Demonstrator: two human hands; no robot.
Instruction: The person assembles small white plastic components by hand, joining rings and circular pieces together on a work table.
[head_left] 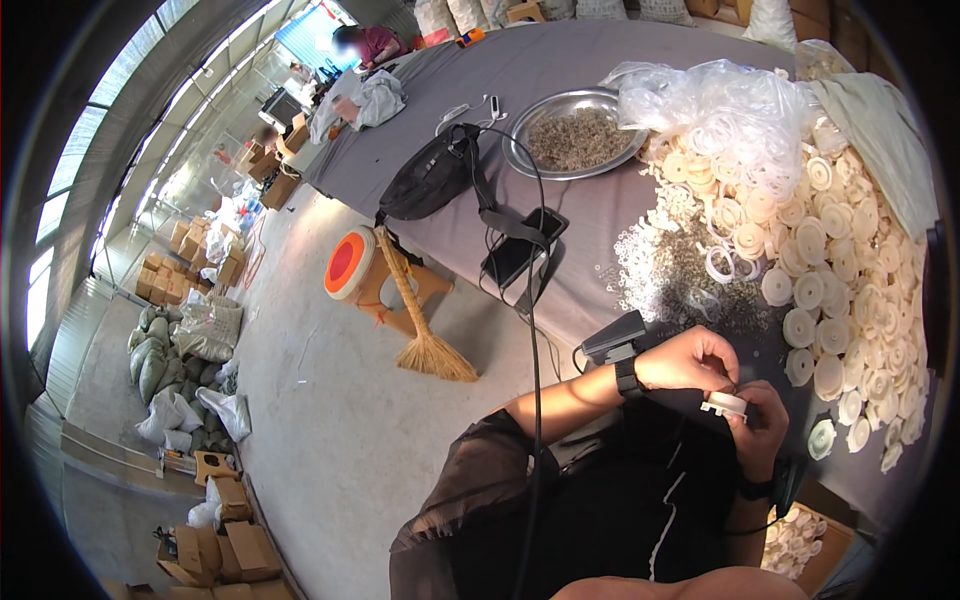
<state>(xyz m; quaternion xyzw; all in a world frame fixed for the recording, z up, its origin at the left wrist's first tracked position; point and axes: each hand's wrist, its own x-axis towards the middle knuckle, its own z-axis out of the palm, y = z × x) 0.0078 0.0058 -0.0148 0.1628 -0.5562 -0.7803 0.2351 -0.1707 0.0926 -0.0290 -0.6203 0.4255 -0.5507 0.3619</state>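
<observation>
The right hand (762, 428) pinches the white part (724, 404) between its fingers, near the surface (595, 235). The left hand (688, 362) presses its fingers together just above the part; any item between them is indistinguishable. Discs (832, 336) lie heaped on the surface.

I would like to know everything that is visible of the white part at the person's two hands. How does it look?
The white part is small, roundish and cream-white, and looks like plastic. Its upper side seems disc-like, and short tabs stick out at its lower edge. It appears almost level, held up in front of the dark clothes. The fingers of the right hand grip it. The left hand has its fingertips just above; whether they touch it is unclear.
</observation>
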